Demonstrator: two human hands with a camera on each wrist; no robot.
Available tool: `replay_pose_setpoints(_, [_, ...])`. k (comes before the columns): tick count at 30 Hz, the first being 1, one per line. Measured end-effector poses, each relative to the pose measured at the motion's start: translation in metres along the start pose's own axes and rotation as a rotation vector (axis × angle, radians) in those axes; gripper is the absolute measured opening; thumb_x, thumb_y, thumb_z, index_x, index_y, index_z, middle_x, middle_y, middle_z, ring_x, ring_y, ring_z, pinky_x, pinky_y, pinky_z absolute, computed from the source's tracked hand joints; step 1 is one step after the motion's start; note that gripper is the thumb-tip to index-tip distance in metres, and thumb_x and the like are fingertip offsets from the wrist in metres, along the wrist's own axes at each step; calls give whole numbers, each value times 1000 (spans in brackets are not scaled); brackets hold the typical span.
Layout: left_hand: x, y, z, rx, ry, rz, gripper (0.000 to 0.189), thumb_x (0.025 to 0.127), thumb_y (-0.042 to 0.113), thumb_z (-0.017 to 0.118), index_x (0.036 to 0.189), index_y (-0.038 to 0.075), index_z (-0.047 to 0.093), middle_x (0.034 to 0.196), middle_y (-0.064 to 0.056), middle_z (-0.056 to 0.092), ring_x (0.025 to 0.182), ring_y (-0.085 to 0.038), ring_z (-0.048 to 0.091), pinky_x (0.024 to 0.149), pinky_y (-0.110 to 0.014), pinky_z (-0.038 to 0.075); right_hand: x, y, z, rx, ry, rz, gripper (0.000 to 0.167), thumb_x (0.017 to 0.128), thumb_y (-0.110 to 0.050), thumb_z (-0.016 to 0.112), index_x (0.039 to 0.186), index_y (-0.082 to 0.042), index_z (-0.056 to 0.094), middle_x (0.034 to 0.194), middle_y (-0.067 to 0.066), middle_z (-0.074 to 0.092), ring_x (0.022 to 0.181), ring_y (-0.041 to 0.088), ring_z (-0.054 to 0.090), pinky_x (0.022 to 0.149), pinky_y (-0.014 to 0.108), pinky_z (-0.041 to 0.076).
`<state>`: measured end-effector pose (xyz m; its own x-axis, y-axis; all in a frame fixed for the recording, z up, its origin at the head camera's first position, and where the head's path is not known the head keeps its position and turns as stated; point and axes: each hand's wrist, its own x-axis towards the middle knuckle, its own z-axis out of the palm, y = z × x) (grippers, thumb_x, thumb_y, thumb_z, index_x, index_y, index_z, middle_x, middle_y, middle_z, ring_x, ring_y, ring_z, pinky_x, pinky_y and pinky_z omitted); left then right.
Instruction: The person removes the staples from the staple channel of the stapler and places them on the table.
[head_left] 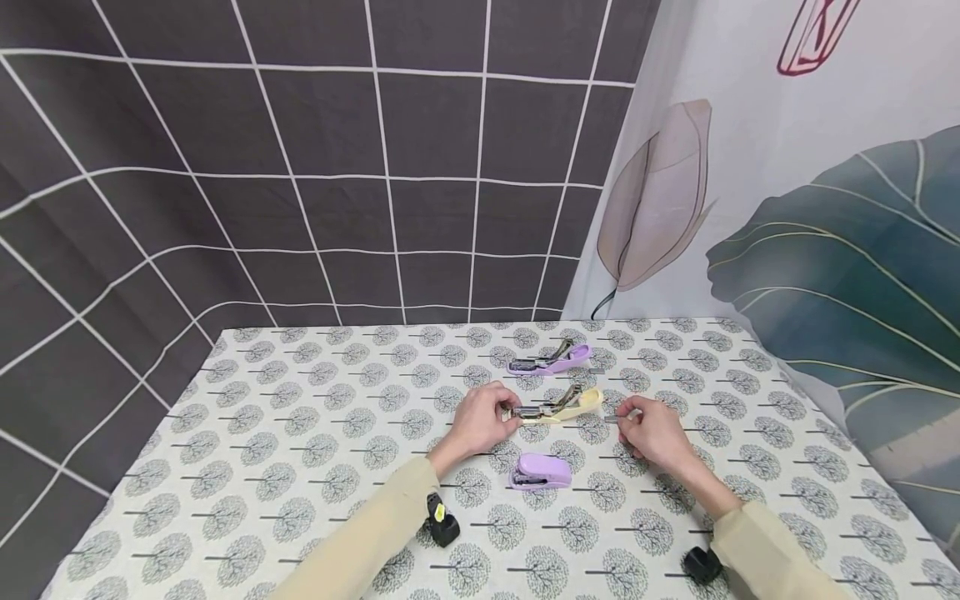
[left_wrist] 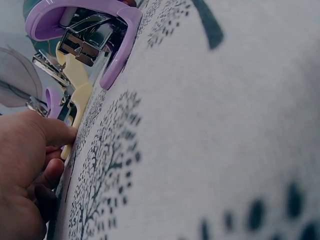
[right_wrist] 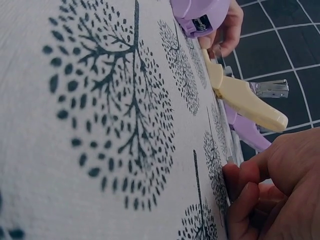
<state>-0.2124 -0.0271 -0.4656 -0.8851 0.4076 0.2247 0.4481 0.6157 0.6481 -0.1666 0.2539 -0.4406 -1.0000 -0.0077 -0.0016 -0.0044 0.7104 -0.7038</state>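
Observation:
My left hand (head_left: 483,419) pinches the left end of a cream-yellow stapler (head_left: 581,406), which lies opened out on the table with its metal magazine showing. In the left wrist view, thumb and fingers close on the tip of its base. Just right of this stapler, my right hand (head_left: 655,431) holds a small grey strip of staples (head_left: 611,419) between thumb and fingers, low over the cloth. Behind lies an opened purple stapler (head_left: 573,358). Nearer the front sits a closed purple stapler (head_left: 543,470), which also shows in the right wrist view.
A short grey staple strip (head_left: 596,371) lies beside the rear purple stapler. The table wears a tree-print cloth (head_left: 300,467). A dark gridded curtain (head_left: 322,125) hangs behind it, and a leaf-patterned curtain (head_left: 840,275) hangs on the right.

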Motion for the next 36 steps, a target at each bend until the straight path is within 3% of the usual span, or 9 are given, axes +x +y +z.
replay_pose_setpoints(8, [0, 0, 1, 1, 3, 3, 23, 78, 12, 83, 100, 10, 74, 87, 6, 62, 65, -3, 48, 66, -25, 42, 0, 0, 0, 3, 7, 17, 11, 90, 2, 59, 101, 4, 61, 61, 1, 61, 44, 15, 54, 40, 26, 42])
replay_pose_setpoints(14, [0, 1, 1, 3, 3, -6, 24, 78, 13, 84, 100, 11, 74, 87, 6, 62, 65, -3, 48, 68, -26, 42, -3, 2, -2, 66, -11, 63, 20, 93, 2, 56, 112, 8, 56, 65, 4, 62, 48, 17, 55, 41, 25, 42])
replay_pose_setpoints(24, [-1, -1, 1, -5, 19, 14, 24, 78, 13, 84, 100, 11, 74, 88, 6, 63, 64, -3, 48, 69, -26, 42, -7, 7, -11, 141, 82, 128, 29, 97, -9, 53, 121, 8, 53, 72, 6, 64, 55, 19, 58, 52, 28, 46])
replay_pose_setpoints(36, [-3, -3, 2, -35, 19, 14, 22, 80, 12, 83, 100, 12, 73, 88, 6, 63, 64, -2, 48, 68, -26, 42, -21, -17, -8, 313, 39, 63, 26, 99, -4, 54, 121, 10, 53, 77, 16, 65, 53, 17, 55, 44, 23, 44])
